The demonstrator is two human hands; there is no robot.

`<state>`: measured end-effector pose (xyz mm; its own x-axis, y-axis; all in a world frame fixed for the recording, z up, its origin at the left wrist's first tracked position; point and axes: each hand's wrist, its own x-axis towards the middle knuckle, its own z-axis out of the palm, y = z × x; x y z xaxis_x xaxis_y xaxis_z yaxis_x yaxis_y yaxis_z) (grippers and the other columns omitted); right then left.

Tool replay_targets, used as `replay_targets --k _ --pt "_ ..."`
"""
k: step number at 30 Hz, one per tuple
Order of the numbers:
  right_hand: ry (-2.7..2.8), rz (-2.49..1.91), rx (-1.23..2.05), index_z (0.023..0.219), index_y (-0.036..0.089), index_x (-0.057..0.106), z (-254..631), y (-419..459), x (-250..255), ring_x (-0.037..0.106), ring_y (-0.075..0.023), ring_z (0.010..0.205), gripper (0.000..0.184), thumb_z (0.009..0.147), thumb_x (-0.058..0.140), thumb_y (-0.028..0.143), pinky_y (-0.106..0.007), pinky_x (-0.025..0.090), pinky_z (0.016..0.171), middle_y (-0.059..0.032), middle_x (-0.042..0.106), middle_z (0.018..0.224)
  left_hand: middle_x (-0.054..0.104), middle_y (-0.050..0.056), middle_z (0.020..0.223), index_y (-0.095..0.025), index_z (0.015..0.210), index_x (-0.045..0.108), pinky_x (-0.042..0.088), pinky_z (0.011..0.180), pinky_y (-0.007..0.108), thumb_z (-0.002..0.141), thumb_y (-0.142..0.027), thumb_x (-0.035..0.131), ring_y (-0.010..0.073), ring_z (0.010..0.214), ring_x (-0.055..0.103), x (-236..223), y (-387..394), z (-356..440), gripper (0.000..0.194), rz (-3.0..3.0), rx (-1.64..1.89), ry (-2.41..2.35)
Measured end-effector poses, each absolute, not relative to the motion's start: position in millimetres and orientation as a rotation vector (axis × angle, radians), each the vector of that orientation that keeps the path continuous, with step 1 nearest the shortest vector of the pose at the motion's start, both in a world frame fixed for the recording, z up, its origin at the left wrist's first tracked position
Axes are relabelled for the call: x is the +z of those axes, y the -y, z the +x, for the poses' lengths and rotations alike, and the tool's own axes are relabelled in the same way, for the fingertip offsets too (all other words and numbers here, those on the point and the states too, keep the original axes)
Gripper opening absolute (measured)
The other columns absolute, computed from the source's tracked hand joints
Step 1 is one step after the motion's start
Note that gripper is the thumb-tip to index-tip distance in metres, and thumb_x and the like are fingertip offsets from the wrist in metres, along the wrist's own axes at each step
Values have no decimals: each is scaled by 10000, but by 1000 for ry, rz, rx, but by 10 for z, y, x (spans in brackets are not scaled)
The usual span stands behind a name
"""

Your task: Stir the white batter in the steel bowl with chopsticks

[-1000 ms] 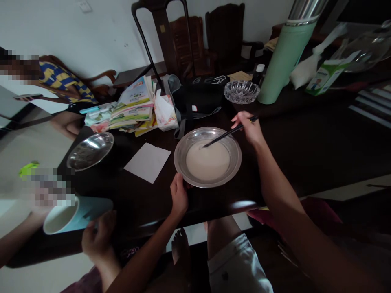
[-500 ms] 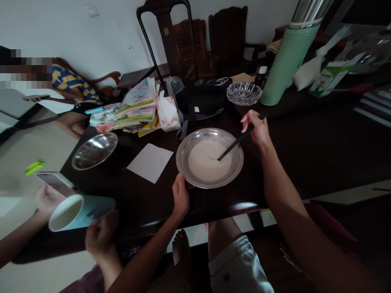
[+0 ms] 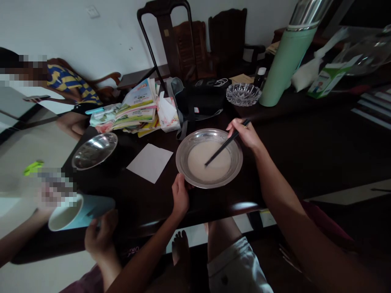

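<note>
A wide-rimmed metal bowl (image 3: 180, 156) stands on the dark table in front of me, with a milky off-white liquid (image 3: 210, 169) in it. My left hand (image 3: 181, 195) grips the bowl at its near left edge, thumb by the rim and fingers partly hidden underneath. Above the far right rim, my right hand (image 3: 244, 132) is closed around black chopsticks (image 3: 224, 145), held together. They slant down to the left, and their tips dip into the liquid. To the left of the bowl lies a white sheet of paper (image 3: 150, 162).
Another metal bowl (image 3: 94, 151) sits at left. A person's hand (image 3: 102, 234) is by a light-blue cup (image 3: 94, 209) at near left. Behind stand books (image 3: 137, 103), a tissue box (image 3: 168, 114), a black bag (image 3: 204, 99), a glass ashtray (image 3: 243, 95) and a green thermos (image 3: 285, 65).
My right hand has moved left and slightly down over the bowl. The chopstick tips have shifted left through the liquid. My left hand and the bowl have stayed nearly in place.
</note>
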<state>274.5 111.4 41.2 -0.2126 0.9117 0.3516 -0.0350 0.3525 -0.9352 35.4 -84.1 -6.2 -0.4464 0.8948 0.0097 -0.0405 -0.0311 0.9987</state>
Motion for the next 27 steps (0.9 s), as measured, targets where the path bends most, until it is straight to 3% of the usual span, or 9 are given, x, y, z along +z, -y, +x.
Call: replay_targets --k 2,7,13,19,24,27 --pt "1488 -862 1017 741 235 697 2761 -1130 407 590 -137 576 483 833 573 693 -298 441 598 2 671 589 454 -42 548 -198 624 476 382 513 232 883 -640 540 94 512 414 -67 840 354 517 942 1582 -1495" --pt "1222 -845 890 643 215 631 2871 -1184 411 439 -101 425 507 865 555 664 -299 377 545 36 482 406 441 -47 544 -201 625 463 380 502 231 871 -657 544 92 503 406 -86 840 354 524 940 1580 -1499" --pt "1464 -835 1027 738 230 699 2761 -1119 430 546 -125 530 462 842 587 666 -288 394 545 4 647 554 436 -46 542 -204 623 463 380 500 237 884 -648 526 94 501 403 -67 837 349 519 967 1578 -1514" --pt "1259 -801 938 628 224 635 2809 -1150 422 451 -96 425 480 875 568 630 -282 366 521 40 496 416 432 -46 531 -203 610 453 374 502 239 872 -666 524 94 500 409 -22 835 367 537 996 1567 -1533" --pt "1464 -816 1066 751 226 703 2754 -1126 416 556 -121 533 473 818 604 683 -278 399 536 6 652 564 436 -47 540 -204 627 455 375 493 237 870 -645 540 95 501 407 -38 838 363 511 935 1567 -1522" --pt "1301 -893 920 696 221 669 2799 -1156 429 508 -111 487 528 805 574 729 -268 365 492 17 588 510 441 -47 540 -203 622 455 377 496 236 855 -656 556 94 502 410 -45 838 359 519 926 1565 -1525"
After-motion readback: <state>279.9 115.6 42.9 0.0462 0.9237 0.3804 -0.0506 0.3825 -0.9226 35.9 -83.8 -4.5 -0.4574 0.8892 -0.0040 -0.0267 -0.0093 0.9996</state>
